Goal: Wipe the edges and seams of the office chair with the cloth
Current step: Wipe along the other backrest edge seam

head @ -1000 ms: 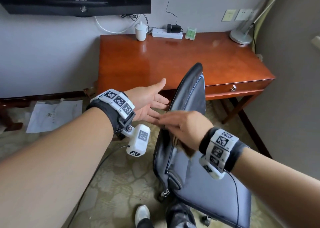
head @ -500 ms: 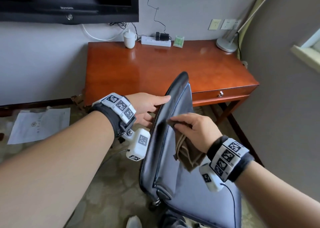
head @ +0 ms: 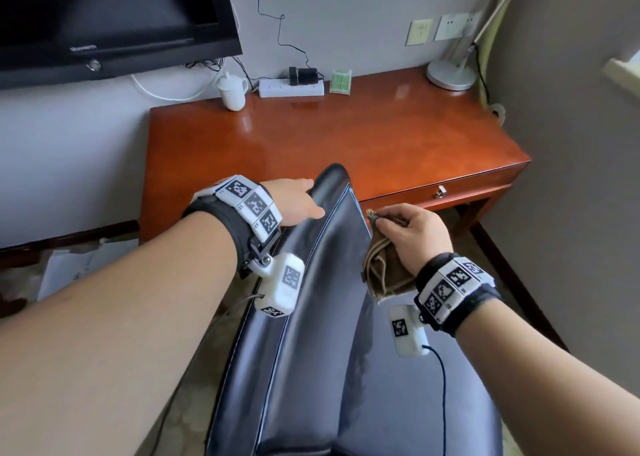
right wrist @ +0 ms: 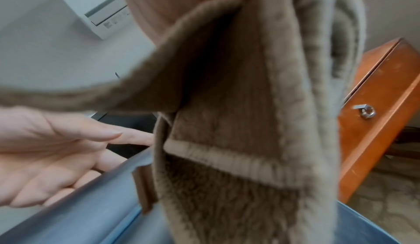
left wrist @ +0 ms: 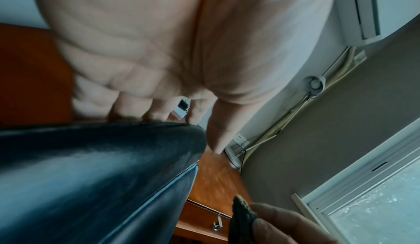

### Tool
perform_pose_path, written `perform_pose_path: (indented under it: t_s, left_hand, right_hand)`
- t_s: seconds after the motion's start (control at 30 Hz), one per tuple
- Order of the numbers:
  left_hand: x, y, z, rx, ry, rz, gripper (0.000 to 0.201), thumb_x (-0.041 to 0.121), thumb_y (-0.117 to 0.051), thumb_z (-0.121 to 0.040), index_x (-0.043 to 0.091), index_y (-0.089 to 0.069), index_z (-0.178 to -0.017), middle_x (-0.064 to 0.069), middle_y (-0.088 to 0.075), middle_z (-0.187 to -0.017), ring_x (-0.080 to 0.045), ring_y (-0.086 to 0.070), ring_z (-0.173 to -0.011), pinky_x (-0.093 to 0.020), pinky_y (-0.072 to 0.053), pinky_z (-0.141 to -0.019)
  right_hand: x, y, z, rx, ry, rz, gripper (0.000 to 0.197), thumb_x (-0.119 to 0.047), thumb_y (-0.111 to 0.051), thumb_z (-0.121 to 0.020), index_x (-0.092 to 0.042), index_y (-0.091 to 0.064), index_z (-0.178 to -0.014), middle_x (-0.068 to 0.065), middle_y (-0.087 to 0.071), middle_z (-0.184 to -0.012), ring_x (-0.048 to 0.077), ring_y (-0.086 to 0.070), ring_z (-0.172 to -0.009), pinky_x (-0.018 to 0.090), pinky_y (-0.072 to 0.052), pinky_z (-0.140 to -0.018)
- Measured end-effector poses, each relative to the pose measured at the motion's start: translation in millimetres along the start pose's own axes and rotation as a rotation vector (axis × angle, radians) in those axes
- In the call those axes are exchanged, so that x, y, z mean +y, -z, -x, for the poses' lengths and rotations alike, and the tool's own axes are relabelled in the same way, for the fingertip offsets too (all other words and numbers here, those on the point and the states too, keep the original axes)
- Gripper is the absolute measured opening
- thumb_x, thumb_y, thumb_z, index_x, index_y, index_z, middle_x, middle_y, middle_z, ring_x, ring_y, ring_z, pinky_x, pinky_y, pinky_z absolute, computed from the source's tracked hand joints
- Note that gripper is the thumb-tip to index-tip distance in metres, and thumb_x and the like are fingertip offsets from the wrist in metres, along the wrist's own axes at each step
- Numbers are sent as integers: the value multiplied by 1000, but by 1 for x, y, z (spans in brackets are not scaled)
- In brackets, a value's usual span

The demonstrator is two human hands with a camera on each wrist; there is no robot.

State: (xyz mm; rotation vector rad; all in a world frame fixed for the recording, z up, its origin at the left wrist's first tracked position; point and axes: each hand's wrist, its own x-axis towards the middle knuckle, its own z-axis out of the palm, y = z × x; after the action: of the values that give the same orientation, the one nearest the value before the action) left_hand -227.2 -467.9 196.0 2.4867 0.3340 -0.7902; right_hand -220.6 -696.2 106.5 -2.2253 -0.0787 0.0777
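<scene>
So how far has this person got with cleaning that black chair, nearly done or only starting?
Hard to say what is already wiped: the leather shows no clear wiped patches. In hand: the left hand steadies the top of the office chair backrest, and the right hand pinches a folded brown cloth at the backrest's right edge, near the top. Left, probably: the remaining edges and seams.

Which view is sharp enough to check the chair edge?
Head view: sharp, with window glare on the chair back and desk. Left wrist: motion-blurred around the left hand. Right wrist: the cloth fills the frame, soft and close.
</scene>
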Motion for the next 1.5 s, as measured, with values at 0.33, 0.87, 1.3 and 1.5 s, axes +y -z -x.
perform_pose_path:
  t_s: [0.33,0.87,1.3,1.5]
  left_hand:
    - [21,-8,-97,59,87,-152,52,40,-43,-109,4,-47,-146,-14,-62,-136,-35,-61,-112,-32,-41,-74]
    - [13,-14,-107,151,118,-13,40,35,-46,-109,31,-24,-75,11,-38,-79,-18,-49,-83,-30,-36,-83]
    - [3,2,-113,3,-24,-166,31,37,-38,-113,15,-49,-132,0,-55,-97,-25,-49,-95,-29,-36,-68]
    - [1,-1,-116,23,19,-187,49,43,-39,-111,11,-40,-149,-9,-56,-113,-26,-50,-91,-34,-33,-69]
  right_hand:
    - [22,-36,-89,-88,35,137,20,-33,-67,-90,-31,-77,-108,-4,-72,-110,17,-65,-106,23,-46,-94]
    - [-8,-58,-116,-155,64,55,42,-13,-58,-90,-28,-51,-129,-13,-66,-97,23,-66,-93,34,-54,-83]
    - [-1,-71,-107,-107,64,-26,25,-18,-71,-85,-27,-54,-101,-21,-63,-83,-17,-54,-72,0,-37,-66]
    - [-6,-71,-120,-76,56,-9,26,-17,-69,-86,-27,-51,-103,-19,-63,-81,10,-62,-77,16,-39,-68]
